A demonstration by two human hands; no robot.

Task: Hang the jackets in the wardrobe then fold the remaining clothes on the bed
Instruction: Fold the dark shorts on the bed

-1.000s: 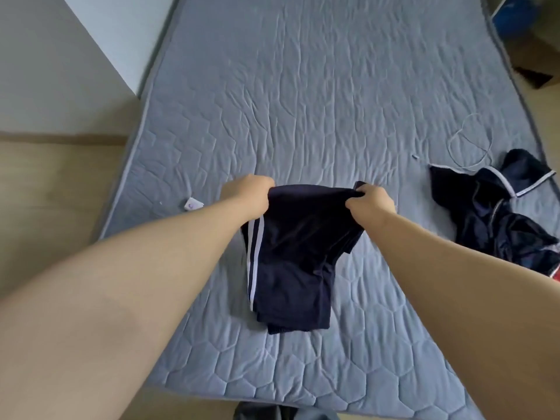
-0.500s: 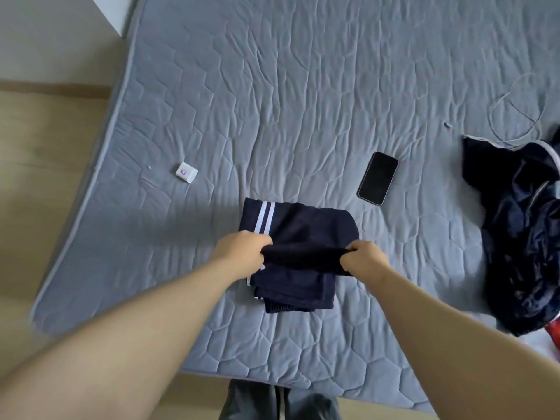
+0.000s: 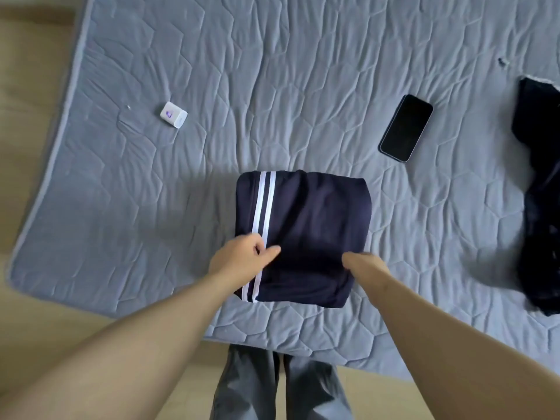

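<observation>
Fingers (image 3: 253, 241) of the left hand (image 3: 239, 260) are loosely curled, thumb laid on the folded clothes (image 3: 315, 225); the right hand (image 3: 365, 265) is too blurred to tell. Clothes are laid near the bed (image 3: 181, 237) edge, white stripes (image 3: 263, 213) pointing away.

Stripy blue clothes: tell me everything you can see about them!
The navy garment lies flat on the grey bed, folded into a rough square near the front edge. Two white stripes run down its left side. It looks soft. The left hand and right hand touch its near part; their grip is unclear.
</observation>
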